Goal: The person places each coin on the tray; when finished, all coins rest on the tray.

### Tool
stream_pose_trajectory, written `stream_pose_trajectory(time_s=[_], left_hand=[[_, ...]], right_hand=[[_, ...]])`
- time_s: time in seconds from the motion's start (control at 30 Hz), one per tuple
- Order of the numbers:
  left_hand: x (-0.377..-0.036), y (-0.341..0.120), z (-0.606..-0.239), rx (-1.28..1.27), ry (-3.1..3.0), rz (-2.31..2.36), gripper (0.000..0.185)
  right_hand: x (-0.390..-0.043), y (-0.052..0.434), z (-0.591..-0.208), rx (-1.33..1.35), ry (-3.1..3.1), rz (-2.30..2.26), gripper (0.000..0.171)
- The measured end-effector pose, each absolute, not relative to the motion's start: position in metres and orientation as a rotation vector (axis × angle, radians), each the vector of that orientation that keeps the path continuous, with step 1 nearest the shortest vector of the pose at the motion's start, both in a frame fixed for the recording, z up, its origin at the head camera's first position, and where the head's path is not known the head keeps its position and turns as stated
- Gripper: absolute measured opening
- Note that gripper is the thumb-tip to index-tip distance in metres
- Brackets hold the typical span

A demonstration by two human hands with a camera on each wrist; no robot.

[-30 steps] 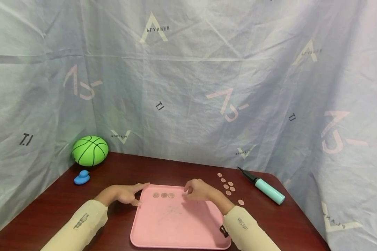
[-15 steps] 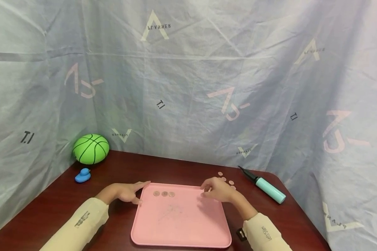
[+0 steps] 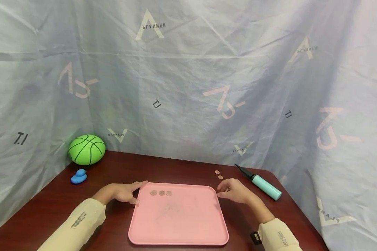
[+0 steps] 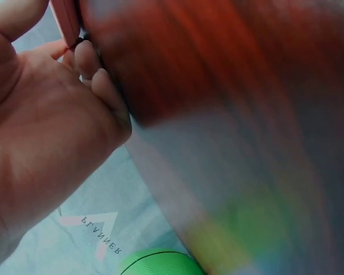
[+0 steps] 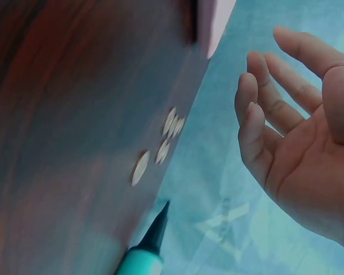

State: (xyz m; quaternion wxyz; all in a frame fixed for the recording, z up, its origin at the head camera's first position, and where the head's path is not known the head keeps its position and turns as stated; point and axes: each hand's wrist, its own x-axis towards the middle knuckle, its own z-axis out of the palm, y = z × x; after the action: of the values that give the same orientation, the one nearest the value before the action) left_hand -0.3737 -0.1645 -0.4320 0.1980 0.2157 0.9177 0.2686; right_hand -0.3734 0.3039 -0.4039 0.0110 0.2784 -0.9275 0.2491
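Note:
A pink tray (image 3: 179, 226) lies on the dark red table, with three coins (image 3: 161, 192) in a row near its far left corner. My left hand (image 3: 134, 191) rests against that corner, fingers stretched along the tray's edge (image 4: 66, 20). My right hand (image 3: 227, 190) hovers just off the tray's right far corner with relaxed, spread fingers (image 5: 275, 109) and nothing in it. Loose coins (image 3: 219, 174) lie on the table just beyond it; the right wrist view shows several coins (image 5: 160, 143) below the hand.
A teal hand pump (image 3: 264, 184) with a black nozzle (image 5: 155, 235) lies right of the coins. A green ball (image 3: 86, 149) and a small blue duck (image 3: 78, 176) sit at the back left corner. Pale sheeting walls the table.
My right hand has moved rightward from above the tray's far edge to off its right side, over the loose coins. The left hand and the three coins have stayed put.

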Motion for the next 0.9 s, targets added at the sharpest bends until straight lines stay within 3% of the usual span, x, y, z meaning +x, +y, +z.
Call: stream_pose_trajectory(time_s=[0.33, 0.9], left_hand=[[-0.375, -0.165, -0.43, 0.634, 2.575, 0.739, 0.09], [-0.374, -0.165, -0.428, 0.613, 2.561, 0.749, 0.089]], right_hand=[[-0.376, 0.35, -0.417, 0.644, -2.952, 0.902, 0.025], [-0.384, 0.379, -0.429, 0.496, -3.027, 0.846, 0.025]])
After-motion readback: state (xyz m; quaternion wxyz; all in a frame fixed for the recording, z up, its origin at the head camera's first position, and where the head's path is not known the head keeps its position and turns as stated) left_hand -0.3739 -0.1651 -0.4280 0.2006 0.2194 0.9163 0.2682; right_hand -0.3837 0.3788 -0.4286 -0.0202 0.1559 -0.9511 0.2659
